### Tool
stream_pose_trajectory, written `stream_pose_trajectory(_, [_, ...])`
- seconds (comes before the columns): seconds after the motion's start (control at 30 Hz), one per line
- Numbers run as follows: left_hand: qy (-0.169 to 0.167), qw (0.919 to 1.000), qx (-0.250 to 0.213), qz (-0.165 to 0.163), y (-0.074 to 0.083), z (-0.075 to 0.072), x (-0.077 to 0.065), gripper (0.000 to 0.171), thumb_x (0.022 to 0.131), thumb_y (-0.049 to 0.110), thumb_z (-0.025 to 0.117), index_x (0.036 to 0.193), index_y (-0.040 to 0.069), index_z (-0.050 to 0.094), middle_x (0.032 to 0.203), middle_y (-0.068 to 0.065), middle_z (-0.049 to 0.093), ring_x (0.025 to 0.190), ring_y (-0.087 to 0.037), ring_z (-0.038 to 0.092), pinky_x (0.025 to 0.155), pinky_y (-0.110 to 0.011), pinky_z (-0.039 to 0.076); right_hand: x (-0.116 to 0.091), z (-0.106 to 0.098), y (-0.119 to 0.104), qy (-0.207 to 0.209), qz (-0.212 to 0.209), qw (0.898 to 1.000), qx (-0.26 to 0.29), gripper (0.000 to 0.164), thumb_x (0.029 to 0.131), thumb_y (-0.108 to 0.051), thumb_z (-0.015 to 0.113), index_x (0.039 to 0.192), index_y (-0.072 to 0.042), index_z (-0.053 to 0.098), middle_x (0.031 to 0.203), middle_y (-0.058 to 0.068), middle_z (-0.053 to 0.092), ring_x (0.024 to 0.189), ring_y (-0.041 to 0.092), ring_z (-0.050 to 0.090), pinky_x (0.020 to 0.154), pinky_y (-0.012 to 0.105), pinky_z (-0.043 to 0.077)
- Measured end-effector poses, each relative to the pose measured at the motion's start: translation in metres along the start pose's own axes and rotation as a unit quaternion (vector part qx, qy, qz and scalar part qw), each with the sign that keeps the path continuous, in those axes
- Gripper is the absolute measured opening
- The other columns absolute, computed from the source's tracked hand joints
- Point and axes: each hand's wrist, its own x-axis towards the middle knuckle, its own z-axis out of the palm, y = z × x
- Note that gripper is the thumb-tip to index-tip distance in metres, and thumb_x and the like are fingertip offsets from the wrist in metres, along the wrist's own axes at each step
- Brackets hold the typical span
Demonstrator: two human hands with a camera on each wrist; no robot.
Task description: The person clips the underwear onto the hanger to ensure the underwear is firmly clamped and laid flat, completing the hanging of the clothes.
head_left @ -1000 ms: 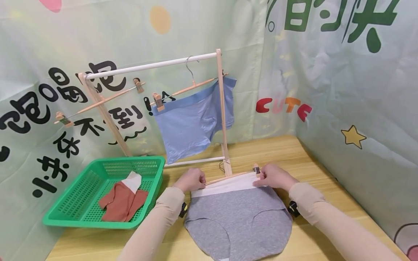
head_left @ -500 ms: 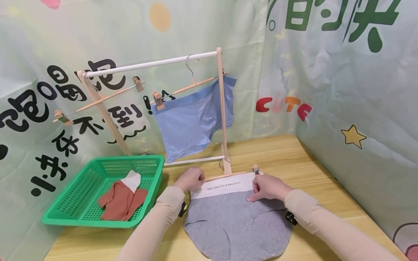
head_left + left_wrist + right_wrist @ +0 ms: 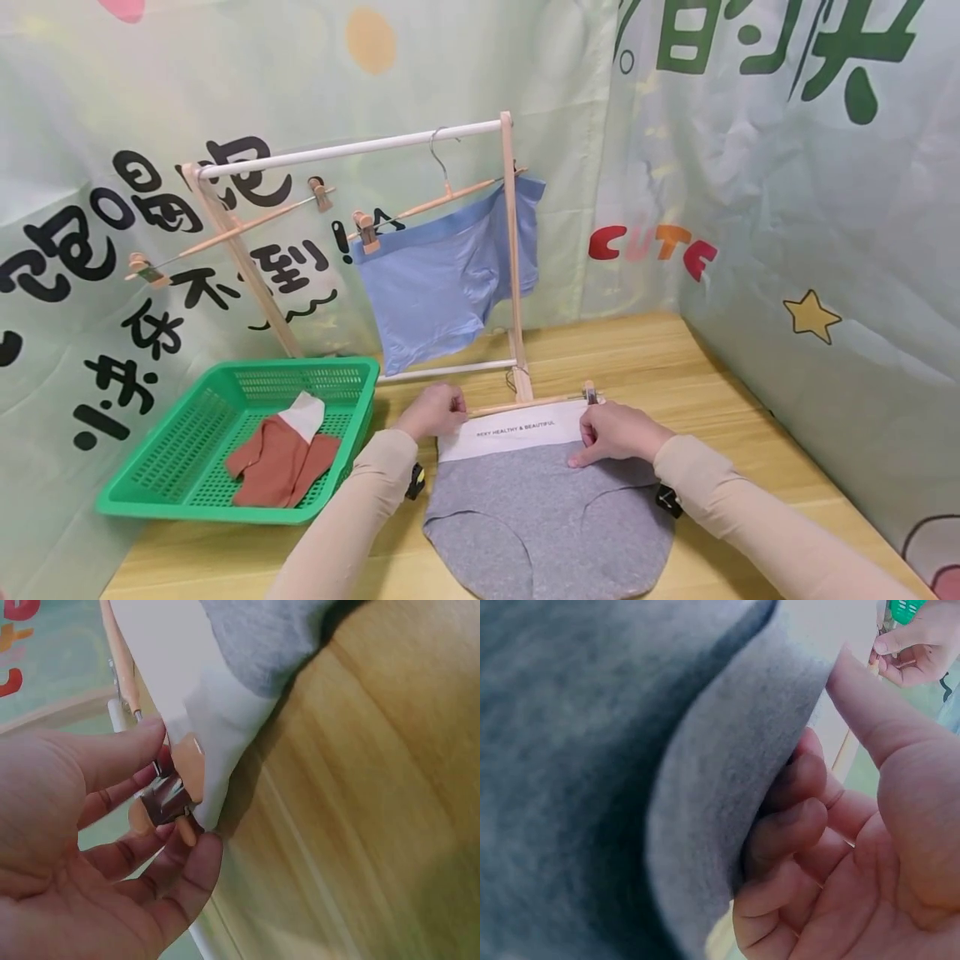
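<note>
Grey underpants with a wide white waistband lie toward the table's front, the band along a wooden clip hanger. My left hand holds the hanger's left end. In the left wrist view its thumb and fingers are around the hanger clip, whose wooden jaws grip the corner of the band. My right hand pinches the right side of the underpants just below the band, fingers behind the cloth and thumb in front. The right clip stands just above that hand.
A green basket at left holds rust-red folded underwear. Behind stands a wooden rack with blue underpants on one hanger and a second hanger with bare clips. Printed cloth walls enclose the table.
My right hand has moved slightly down and left, from the clip onto the cloth below it. Lettering on the waistband has come into view. The left hand stays about where it was.
</note>
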Motion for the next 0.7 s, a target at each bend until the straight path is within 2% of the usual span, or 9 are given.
stream_pose_trajectory(0.23, [-0.006,0.9994,-0.034,0.009,-0.006,-0.004,0.0,0.015,0.097,0.011,0.073,0.083,0.01,0.071,0.074,0.003,0.064,0.071,-0.01,0.053,0.07,-0.027,0.047,0.002,-0.004,-0.001,-0.011,-0.017,1.0,-0.003,0.046,0.08,-0.048,0.093,0.07,-0.02,0.058,0.069,-0.009,0.055,0.065,0.01,0.05,0.06,0.028,0.038])
stream_pose_trajectory(0.33, [-0.021,0.9963,-0.084,-0.005,-0.009,-0.005,0.0,0.014,0.099,0.011,0.071,0.085,0.008,0.069,0.074,0.004,0.059,0.069,-0.01,0.051,0.065,-0.025,0.044,0.003,-0.006,0.0,-0.018,-0.019,1.0,0.003,0.043,0.081,-0.046,0.093,0.072,-0.02,0.059,0.07,-0.009,0.056,0.066,0.009,0.051,0.06,0.027,0.039])
stream_pose_trajectory(0.47, [-0.044,0.9864,-0.156,-0.028,-0.011,-0.006,0.0,0.013,0.1,0.013,0.069,0.091,0.004,0.072,0.076,-0.001,0.062,0.068,-0.011,0.054,0.064,-0.025,0.044,0.006,-0.011,0.001,-0.016,-0.029,0.999,0.022,0.039,0.085,-0.041,0.09,0.073,-0.018,0.062,0.07,-0.008,0.059,0.064,0.009,0.052,0.059,0.026,0.041])
stream_pose_trajectory(0.57, [-0.062,0.9789,-0.192,-0.032,-0.012,-0.006,0.0,0.016,0.103,0.015,0.068,0.103,0.001,0.076,0.091,-0.008,0.072,0.076,-0.012,0.062,0.068,-0.025,0.051,0.013,-0.02,0.002,-0.009,-0.041,0.998,0.043,0.035,0.09,-0.037,0.087,0.073,-0.017,0.063,0.068,-0.007,0.061,0.061,0.009,0.051,0.059,0.026,0.042])
stream_pose_trajectory(0.7, [-0.077,0.9754,-0.205,-0.024,-0.014,-0.005,0.001,0.023,0.106,0.016,0.065,0.118,0.0,0.078,0.114,-0.014,0.077,0.088,-0.013,0.068,0.075,-0.026,0.056,0.026,-0.037,0.001,0.0,-0.05,0.996,0.076,0.031,0.096,-0.032,0.081,0.078,-0.014,0.064,0.068,-0.004,0.061,0.061,0.011,0.053,0.059,0.027,0.044])
